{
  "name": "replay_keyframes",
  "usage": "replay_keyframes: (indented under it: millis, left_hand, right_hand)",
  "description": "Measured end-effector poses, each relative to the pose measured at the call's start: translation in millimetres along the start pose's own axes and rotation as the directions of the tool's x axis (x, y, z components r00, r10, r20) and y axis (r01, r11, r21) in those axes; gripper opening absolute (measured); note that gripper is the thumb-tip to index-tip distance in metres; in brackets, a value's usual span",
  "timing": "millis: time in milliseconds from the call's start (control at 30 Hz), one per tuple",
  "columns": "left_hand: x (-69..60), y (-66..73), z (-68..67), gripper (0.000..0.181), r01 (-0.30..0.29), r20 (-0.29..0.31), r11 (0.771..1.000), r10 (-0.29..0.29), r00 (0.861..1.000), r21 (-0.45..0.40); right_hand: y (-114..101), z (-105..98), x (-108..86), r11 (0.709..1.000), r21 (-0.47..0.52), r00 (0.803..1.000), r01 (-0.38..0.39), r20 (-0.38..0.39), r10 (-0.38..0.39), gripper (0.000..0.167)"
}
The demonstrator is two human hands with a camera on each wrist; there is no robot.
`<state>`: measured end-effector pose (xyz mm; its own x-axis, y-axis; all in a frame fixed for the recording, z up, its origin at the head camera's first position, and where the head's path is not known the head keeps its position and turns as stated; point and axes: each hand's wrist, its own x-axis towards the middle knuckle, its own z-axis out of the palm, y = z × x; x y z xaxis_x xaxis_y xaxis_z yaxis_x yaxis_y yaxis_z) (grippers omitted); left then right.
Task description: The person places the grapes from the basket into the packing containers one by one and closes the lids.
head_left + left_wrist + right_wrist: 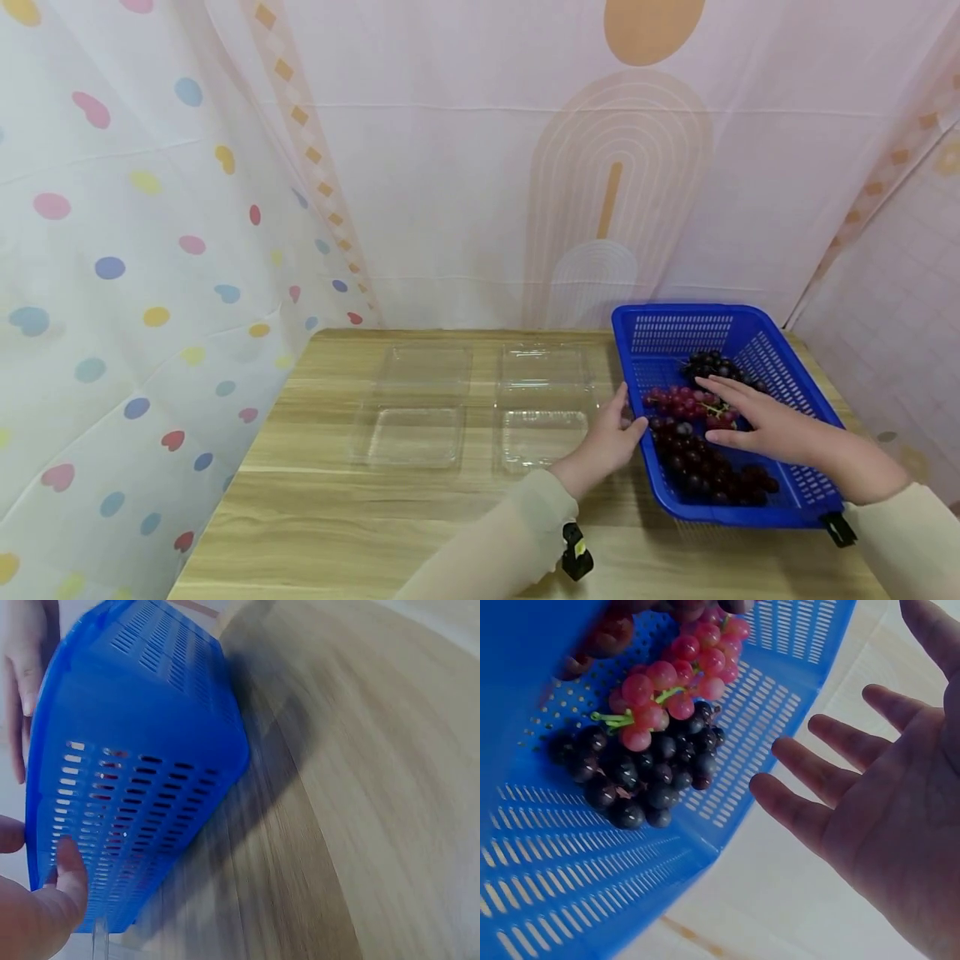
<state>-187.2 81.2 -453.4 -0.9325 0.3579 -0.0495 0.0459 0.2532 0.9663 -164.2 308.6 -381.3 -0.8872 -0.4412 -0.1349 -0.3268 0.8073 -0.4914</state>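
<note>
Right hand [768,425]'s empty, fingers spread, red grapes [678,403] lying crosswise below and to its left; left hand [606,440] pinches basket [738,516] rim.

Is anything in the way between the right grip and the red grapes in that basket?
Nothing visible. The right grip hovers over the blue basket, and the red grapes lie uncovered on that side; dark grapes lie on both sides of them.

No readable text, no legible labels or brands, no numbers, no signs
</note>
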Motion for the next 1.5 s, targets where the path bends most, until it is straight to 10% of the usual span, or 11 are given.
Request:
replay_keyframes:
  millis: [400, 1500]
  left_hand:
    - [1.4, 2.4, 6.0, 0.063, 0.039, -0.080, 0.978, -0.057, 0.995, -0.206]
    - [1.1, 2.9, 6.2, 0.062, 0.052, -0.124, 0.983, -0.074, 0.990, -0.174]
  right_hand:
    - [7, 22, -8.5, 0.997, 0.059, 0.997, -0.055, 0.065, 0.051, 0.079]
    - [24, 64, 5.1, 0.964, 0.264, 0.995, -0.043, 0.097, 0.018, 0.101]
